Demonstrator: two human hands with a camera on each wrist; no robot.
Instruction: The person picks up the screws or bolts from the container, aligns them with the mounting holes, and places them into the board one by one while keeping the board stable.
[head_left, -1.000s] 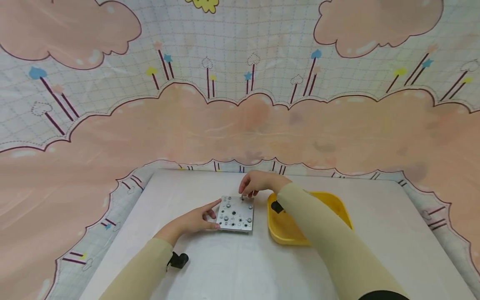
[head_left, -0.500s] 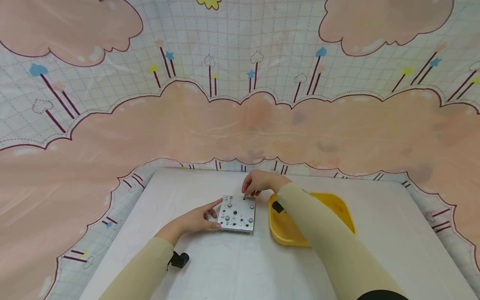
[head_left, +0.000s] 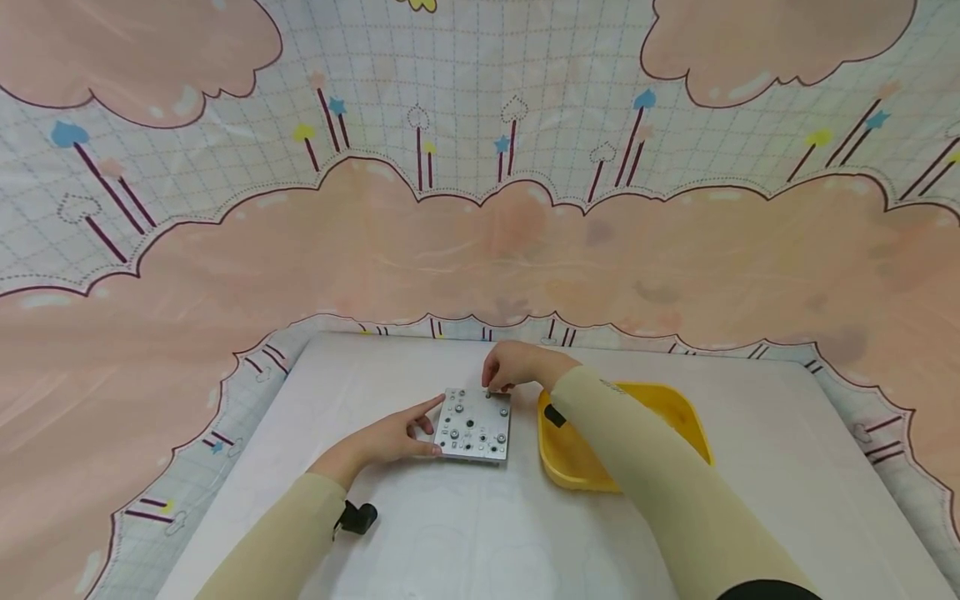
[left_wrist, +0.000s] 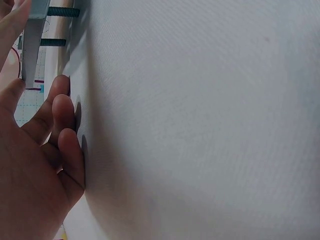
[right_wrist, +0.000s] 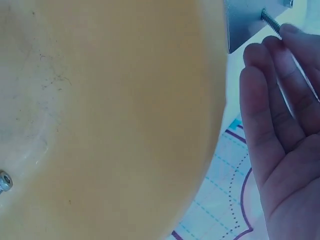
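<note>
A square silver metal plate (head_left: pixel 472 433) with several holes and bolt heads sits left of the tray in the head view. My left hand (head_left: pixel 386 440) holds it by the left side, index finger at the far corner and thumb at the near one. Threaded shanks (left_wrist: pixel 63 11) stick out beneath the plate (left_wrist: pixel 34 50) in the left wrist view. At the plate's far edge, my right hand (head_left: pixel 519 365) pinches a screw. The right wrist view shows this screw's (right_wrist: pixel 271 23) threaded end at a hole in the plate; the fingers cover its head.
A yellow plastic tray (head_left: pixel 573 483) stands right of the plate, under the right forearm. One socket-head screw (right_wrist: pixel 5 181) lies inside it. The white table (head_left: pixel 450 542) meets a patterned curtain (head_left: pixel 480 258) at the back.
The right hand has come down slightly towards the plate, and less of the screw shows under its fingers. The left hand and plate keep their places; the head view has shifted a little.
</note>
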